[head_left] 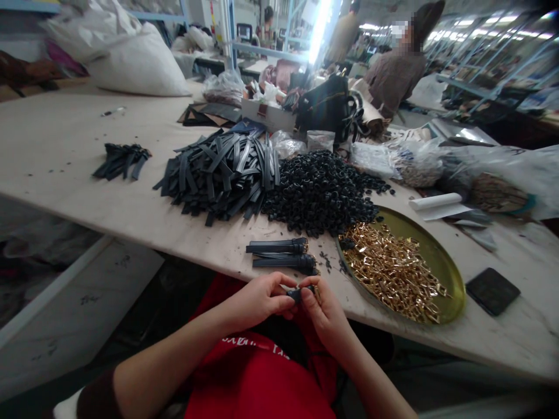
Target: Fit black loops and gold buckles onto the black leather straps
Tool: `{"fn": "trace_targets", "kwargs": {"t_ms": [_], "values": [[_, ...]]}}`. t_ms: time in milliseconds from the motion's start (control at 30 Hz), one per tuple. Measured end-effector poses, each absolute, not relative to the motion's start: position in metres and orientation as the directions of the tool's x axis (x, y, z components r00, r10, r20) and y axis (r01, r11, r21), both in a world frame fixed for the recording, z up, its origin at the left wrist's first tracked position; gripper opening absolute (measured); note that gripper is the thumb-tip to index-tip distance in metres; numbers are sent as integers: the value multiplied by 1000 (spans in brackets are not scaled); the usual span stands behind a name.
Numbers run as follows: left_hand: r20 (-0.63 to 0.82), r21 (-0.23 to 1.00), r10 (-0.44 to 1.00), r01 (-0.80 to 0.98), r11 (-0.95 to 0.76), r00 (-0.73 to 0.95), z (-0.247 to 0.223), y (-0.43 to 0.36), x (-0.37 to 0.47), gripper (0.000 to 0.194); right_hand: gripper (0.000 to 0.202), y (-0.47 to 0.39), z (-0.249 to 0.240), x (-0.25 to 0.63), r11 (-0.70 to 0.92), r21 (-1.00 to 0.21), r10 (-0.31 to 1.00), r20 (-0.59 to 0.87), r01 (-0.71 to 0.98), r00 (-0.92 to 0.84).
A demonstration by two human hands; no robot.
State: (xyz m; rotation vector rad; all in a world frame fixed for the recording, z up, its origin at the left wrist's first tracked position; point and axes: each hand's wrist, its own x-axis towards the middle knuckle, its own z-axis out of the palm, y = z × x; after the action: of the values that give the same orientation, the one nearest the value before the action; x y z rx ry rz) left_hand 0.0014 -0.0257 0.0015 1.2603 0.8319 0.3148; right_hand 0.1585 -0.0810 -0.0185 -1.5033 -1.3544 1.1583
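Both my hands are closed on a short dark leather strap [296,294] at the table's front edge, above my red apron. My left hand [259,299] pinches one side of it between thumb and fingers. At the other end, the fingers of my right hand [322,311] grip the strap, and a bit of gold metal shows beside them. Most of the strap is hidden by my fingers. Just beyond lie two small stacks of dark straps [279,247] with gold buckles at their right ends. Behind these are a heap of loose straps [218,169] and a mound of small black loops [318,192].
A round gold-coloured tray [456,297] holds many gold buckles [393,267] at right. Beside it lies a black phone [492,290]. A small strap bundle [121,160] is at left. Plastic bags, a black bag [323,107] and a white sack [135,58] stand behind.
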Motion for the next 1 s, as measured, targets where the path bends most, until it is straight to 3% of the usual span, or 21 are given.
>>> {"fn": "trace_targets", "kwargs": {"t_ms": [133,267,467,700,1000], "values": [[-343,939,628,255,229,698,7,-31,-2,33,20,-88,-13,161,-37,-945,996,-62,325,-67],[-294,955,599,259,146,745,11,-32,-3,36,23,-90,-12,163,-23,-962,985,-69,271,-161],[-398,896,490,443,28,776,23,-23,-7,25,28,-89,-21,159,7,-948,998,-14,319,-65],[-283,733,642,592,-335,713,28,5,3,28,25,-57,-29,157,39,-946,999,43,321,6],[-236,624,678,644,-443,696,25,40,13,32,25,-16,-24,161,74,-874,995,99,481,27]]}}
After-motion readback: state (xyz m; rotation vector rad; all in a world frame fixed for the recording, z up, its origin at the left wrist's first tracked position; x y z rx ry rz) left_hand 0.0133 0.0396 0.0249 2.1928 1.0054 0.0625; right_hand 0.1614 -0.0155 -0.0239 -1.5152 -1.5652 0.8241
